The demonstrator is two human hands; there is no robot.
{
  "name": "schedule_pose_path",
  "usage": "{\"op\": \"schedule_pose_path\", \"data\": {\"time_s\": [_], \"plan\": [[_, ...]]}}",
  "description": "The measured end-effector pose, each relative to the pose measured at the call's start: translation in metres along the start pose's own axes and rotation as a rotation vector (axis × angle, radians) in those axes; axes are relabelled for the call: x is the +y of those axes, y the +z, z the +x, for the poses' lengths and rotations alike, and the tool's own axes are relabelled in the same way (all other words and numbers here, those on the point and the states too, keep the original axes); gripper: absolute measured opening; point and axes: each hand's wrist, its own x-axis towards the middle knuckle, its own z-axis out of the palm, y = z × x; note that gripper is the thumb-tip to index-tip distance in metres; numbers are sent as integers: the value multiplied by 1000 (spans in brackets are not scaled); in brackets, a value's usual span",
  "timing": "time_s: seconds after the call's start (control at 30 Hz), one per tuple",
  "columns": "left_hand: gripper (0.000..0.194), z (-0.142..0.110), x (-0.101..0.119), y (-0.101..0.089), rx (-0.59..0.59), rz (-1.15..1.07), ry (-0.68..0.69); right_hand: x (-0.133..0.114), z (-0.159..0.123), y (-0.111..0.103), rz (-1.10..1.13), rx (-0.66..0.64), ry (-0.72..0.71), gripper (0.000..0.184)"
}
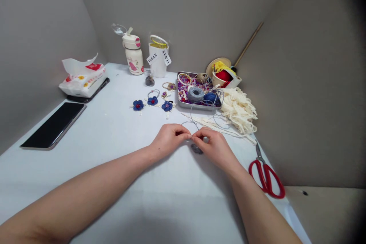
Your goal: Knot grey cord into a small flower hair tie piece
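Observation:
My left hand (169, 139) and my right hand (213, 145) meet at the middle of the white table (120, 183), fingertips pinched together on a thin grey thread (194, 124). The thread loops back toward a metal tin (183, 103) that holds a grey yarn ball (195, 93) and a blue yarn ball (211, 98). A small dark grey piece (196, 149) lies under my fingers, partly hidden. Three blue crocheted flowers (152, 101) lie beyond my left hand.
Red-handled scissors (265, 175) lie near the right edge. A cream cord bundle (238, 108) sits beside the tin. A tablet (54, 125), a tissue pack (83, 79), a drinking bottle (134, 55), a white cup (158, 59) and a bowl of red ribbon (224, 72) stand further back.

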Motion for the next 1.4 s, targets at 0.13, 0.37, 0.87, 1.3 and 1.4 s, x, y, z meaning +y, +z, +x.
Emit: {"op": "schedule_pose_path", "data": {"time_s": [0.13, 0.37, 0.87, 1.3, 1.4], "plan": [[14, 3, -2, -2, -36, -47, -60, -2, 0, 0, 53, -3, 65, 13], [15, 3, -1, -3, -46, -99, -71, 0, 1, 0, 78, -4, 94, 14], [16, 1, 3, -3, -24, -121, -143, 37, 4, -45, -200, 238, 62, 13], [18, 2, 6, -4, -23, -126, -161, 53, -5, -51, -551, -183, -23, 15], [18, 2, 7, -5, -20, -135, -168, 54, -3, -48, -549, -225, 2, 16]]}}
